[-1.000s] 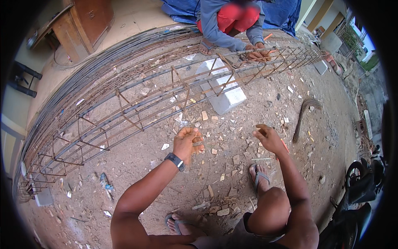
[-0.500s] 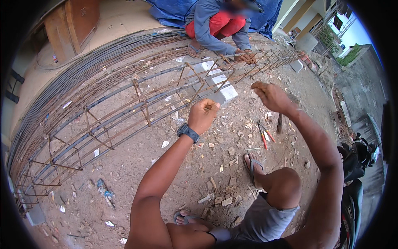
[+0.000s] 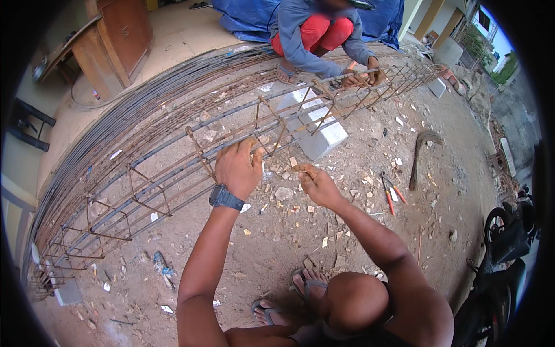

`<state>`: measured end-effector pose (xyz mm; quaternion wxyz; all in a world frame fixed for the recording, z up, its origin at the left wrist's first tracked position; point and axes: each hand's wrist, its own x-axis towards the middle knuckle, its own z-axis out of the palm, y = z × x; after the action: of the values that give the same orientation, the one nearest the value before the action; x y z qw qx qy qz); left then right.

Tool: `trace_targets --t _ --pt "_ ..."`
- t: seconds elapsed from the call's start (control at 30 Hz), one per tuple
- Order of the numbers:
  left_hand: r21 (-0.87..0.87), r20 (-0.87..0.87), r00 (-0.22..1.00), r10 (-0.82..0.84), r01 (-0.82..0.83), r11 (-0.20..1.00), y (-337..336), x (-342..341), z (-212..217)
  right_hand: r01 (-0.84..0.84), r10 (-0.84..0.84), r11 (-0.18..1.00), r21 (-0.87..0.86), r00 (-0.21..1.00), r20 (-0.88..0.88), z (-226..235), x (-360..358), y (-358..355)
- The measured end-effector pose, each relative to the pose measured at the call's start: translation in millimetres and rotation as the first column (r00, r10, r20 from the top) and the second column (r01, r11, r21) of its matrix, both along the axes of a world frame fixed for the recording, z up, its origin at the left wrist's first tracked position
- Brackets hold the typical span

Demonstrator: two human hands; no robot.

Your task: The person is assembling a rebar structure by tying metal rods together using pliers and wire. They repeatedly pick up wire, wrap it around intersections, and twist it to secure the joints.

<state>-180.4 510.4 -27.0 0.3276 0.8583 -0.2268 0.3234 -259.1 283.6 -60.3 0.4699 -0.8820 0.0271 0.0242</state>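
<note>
While the rebar cage (image 3: 200,151) is curving from lower left to upper right of the frame, the step in hand appears to be close fingerwork along its near side. Left hand (image 3: 239,166), left of centre: is lying over the lower near bars, back upward, fingers curling among them; whether they are gripping anything, cannot tell. Right hand (image 3: 315,182), right of centre: is hovering apart from the cage, thumb and forefinger meeting in a narrow pinch; any thin piece between them, too small to tell. Next move, by judgement: calling for right fingertips brought up to the left hand, the left steadying. Surroundings follow. Wooden desk (image 3: 121,49), upper left: is standing beyond the steel. Loose long bars (image 3: 123,99), left to upper centre: are lying behind the cage. Blue litter (image 3: 163,270), lower left: is lying on the ground (image 3: 243,260). Pale block (image 3: 315,124), upper centre: is sitting beneath the cage. Co-worker's hands (image 3: 374,74), upper right of centre: are working at the same cage. Red-handled pliers (image 3: 389,196), right: are lying splayed. Wire bundle (image 3: 417,162), right: is lying bent. Motorbike (image 3: 509,243), right edge: is standing well apart. Obstruction: crossing stirrups (image 3: 273,110), probably limiting finger room.
</note>
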Motion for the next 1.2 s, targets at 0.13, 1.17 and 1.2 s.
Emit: trace_targets --t 0.13,1.17,1.2 --pt "0.317 -0.407 0.890 0.205 -0.073 0.946 5.4 9.4 -10.5 0.043 -0.134 0.873 0.486 0.979 0.154 -50.6 23.5 33.0" --pt "-0.007 -0.353 0.841 -0.411 0.437 0.899 -17.4 12.8 -6.5 0.172 -0.218 0.176 0.969 0.967 -0.132 -41.0 56.5 78.4" --pt "-0.026 -0.367 0.834 -0.412 0.433 0.901 -15.9 14.4 -6.3 0.199 -0.197 0.200 0.959 0.967 -0.159 -35.6 54.4 71.4"
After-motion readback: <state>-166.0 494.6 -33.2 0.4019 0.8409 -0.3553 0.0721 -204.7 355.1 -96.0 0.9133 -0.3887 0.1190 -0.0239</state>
